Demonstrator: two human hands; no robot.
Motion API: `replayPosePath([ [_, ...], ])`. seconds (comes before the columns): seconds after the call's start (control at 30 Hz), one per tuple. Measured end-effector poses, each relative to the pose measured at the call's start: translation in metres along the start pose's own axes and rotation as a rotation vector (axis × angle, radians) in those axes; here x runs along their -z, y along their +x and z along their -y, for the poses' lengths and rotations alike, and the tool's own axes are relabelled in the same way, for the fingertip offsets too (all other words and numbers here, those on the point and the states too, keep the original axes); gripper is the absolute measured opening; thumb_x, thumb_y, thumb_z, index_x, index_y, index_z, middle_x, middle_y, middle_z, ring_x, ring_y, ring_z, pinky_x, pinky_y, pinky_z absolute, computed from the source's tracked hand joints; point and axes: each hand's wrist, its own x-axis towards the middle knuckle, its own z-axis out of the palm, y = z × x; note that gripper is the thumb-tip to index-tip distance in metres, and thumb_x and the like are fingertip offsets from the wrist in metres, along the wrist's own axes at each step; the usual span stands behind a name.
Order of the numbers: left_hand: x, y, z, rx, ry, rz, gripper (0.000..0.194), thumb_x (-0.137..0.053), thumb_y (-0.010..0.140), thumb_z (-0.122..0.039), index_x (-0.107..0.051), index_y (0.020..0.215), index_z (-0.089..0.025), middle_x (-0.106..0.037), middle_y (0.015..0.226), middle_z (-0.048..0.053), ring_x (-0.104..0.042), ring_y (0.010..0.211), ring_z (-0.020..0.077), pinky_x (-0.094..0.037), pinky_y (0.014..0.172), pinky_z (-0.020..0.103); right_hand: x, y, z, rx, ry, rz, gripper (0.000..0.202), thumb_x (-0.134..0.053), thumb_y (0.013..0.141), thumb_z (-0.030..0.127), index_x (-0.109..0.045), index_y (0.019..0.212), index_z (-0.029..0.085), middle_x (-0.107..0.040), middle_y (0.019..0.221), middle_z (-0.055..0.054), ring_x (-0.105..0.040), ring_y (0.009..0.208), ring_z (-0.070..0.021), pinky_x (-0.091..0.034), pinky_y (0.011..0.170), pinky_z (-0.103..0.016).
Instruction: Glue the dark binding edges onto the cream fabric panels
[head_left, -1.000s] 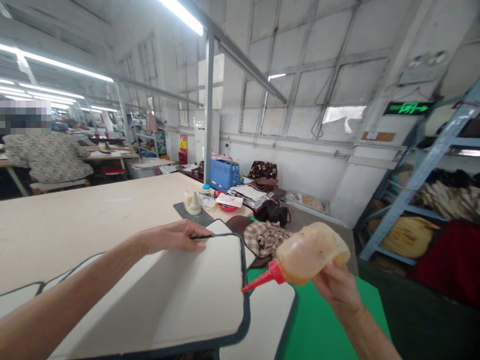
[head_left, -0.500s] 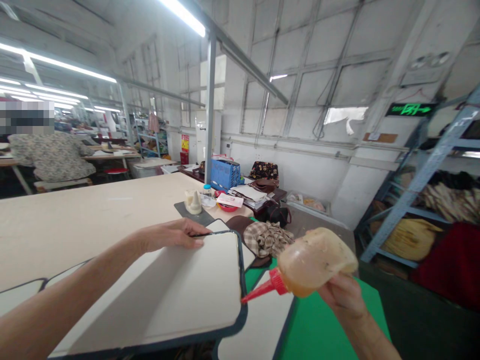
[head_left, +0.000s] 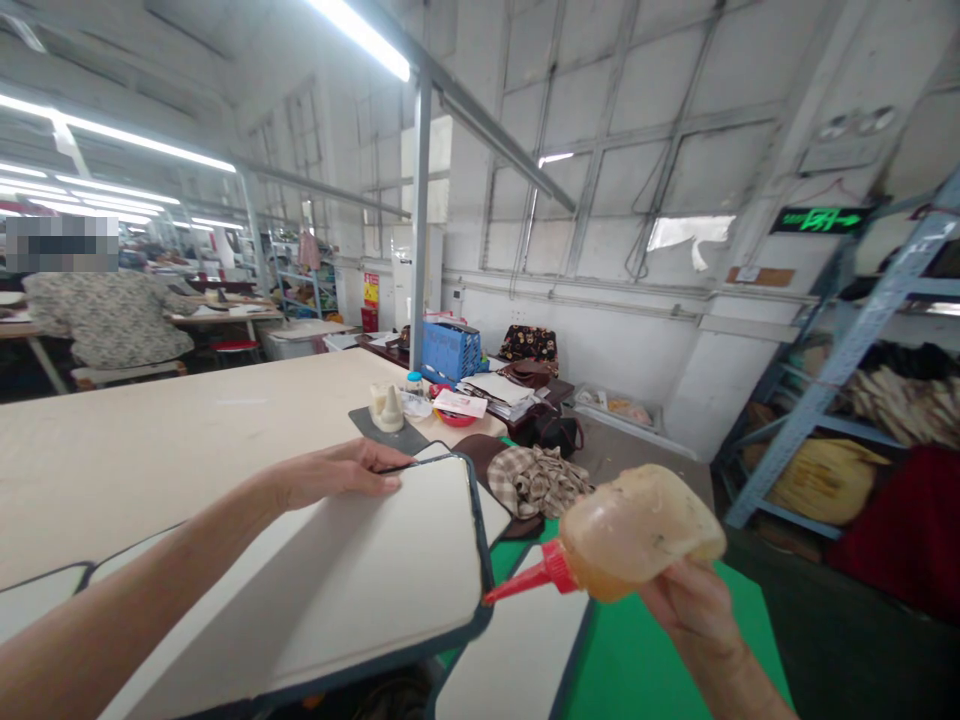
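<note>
The left hand point(head_left: 337, 475) pinches one white, dark-rimmed, rounded panel point(head_left: 367, 570) by its top edge, above at least two similar panels point(head_left: 517, 640); the red nozzle point(head_left: 527, 581) of one translucent plastic bottle point(head_left: 637, 530), grasped by the right hand point(head_left: 694, 600), points at its right rim. A pale tabletop point(head_left: 187, 415) spreads left, a green surface point(head_left: 626, 660) right, near one blue metal rack point(head_left: 847, 353).

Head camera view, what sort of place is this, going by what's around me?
Most likely a workshop or factory floor, though I can't be sure what it makes. The broad cream worktable, rows of strip lights overhead and blue metal shelving holding bundled material suggest it.
</note>
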Motion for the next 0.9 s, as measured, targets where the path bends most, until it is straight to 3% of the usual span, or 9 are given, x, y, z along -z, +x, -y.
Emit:
replayPosePath([
  [0.13,0.005,-0.004,-0.005,0.018,0.006,0.135,0.043,-0.068,0.074,-0.034,-0.068,0.115,-0.019,-0.074,0.098,0.01,-0.069,0.089,0.03,-0.055,0.073,0.033,0.004,-0.003,-0.004,0.051,0.024,-0.029,0.059,-0.086,0.045,0.046,-0.07,0.098,0.025,-0.074,0.068,-0.007,-0.07,0.064,-0.0301,-0.054,0.078,-0.052],
  [0.23,0.008,-0.005,-0.004,-0.006,-0.019,0.162,0.045,-0.064,0.08,-0.032,-0.063,0.123,-0.018,-0.073,0.103,0.011,-0.069,0.09,0.0298,-0.055,0.076,0.034,0.007,-0.006,-0.008,0.102,0.042,-0.054,0.055,-0.086,0.049,0.043,-0.07,0.099,0.026,-0.074,0.067,-0.006,-0.07,0.065,-0.0284,-0.054,0.079,-0.05],
  [0.47,0.013,0.002,0.013,0.005,-0.111,0.098,0.045,-0.062,0.083,-0.029,-0.059,0.127,-0.021,-0.072,0.107,0.011,-0.07,0.085,0.0251,-0.055,0.071,0.028,0.006,-0.011,-0.012,0.188,0.095,-0.145,0.053,-0.087,0.05,0.036,-0.07,0.1,0.029,-0.074,0.069,-0.003,-0.07,0.06,-0.0225,-0.06,0.061,-0.033],
  [0.67,0.013,0.005,0.024,0.002,-0.221,0.063,0.043,-0.062,0.083,-0.028,-0.06,0.125,-0.021,-0.072,0.109,0.011,-0.069,0.089,0.025,-0.055,0.073,0.029,0.004,-0.018,-0.019,0.251,0.076,-0.199,0.038,-0.084,0.057,0.036,-0.072,0.092,0.03,-0.076,0.079,-0.001,-0.071,0.071,-0.0178,-0.057,0.066,-0.024],
  [0.9,0.004,0.006,0.029,0.034,-0.31,-0.075,0.051,-0.071,0.074,-0.03,-0.062,0.122,-0.017,-0.074,0.103,0.012,-0.07,0.083,0.025,-0.055,0.068,0.027,-0.004,-0.018,-0.022,0.314,0.083,-0.266,0.039,-0.083,0.06,0.035,-0.07,0.096,0.03,-0.076,0.08,0.0,-0.07,0.072,-0.0191,-0.056,0.067,-0.028],
])
